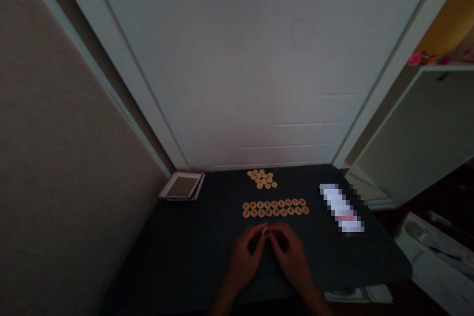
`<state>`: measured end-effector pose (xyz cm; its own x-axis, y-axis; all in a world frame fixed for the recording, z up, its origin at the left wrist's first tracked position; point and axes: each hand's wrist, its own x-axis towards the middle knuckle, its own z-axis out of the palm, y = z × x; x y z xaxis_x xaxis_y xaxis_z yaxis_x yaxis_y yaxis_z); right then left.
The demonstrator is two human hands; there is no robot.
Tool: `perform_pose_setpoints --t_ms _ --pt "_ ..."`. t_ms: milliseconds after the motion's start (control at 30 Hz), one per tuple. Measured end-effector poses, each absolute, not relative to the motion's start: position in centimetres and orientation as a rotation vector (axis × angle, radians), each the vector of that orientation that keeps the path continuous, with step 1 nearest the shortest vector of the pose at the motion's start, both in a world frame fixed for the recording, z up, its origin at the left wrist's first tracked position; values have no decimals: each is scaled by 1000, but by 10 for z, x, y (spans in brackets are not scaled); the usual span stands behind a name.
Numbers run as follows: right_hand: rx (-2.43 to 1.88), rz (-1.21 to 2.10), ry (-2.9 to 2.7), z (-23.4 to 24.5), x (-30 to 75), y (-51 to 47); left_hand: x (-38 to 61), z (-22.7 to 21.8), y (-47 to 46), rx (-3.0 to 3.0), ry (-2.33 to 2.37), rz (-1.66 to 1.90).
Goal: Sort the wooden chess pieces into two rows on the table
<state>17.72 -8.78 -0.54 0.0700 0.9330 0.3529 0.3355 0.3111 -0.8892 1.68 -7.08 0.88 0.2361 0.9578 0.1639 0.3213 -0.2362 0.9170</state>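
My left hand [246, 252] and my right hand [291, 252] meet over the dark table [177, 252], fingers curled together around one small round wooden disc [265, 231] held between the fingertips. Just beyond them lie two neat rows of round wooden discs with red marks [275, 208]. Farther back, near the wall, a loose cluster of plain-faced discs [262, 178] lies on the table.
An open shallow box [182, 186] sits at the table's back left corner. A blurred white item [341, 207] lies on the right side. A white door or panel [259, 59] rises behind the table; a white cabinet [418, 133] stands to the right.
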Motion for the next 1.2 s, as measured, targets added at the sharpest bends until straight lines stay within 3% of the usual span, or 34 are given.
perform_pose_setpoints --t_ms 700,1200 --pt "-1209 647 -1630 -6 174 -91 17 6 -68 1503 1198 1082" --pt "-1374 770 -1354 -9 178 -88 15 12 -73 1619 1179 946"
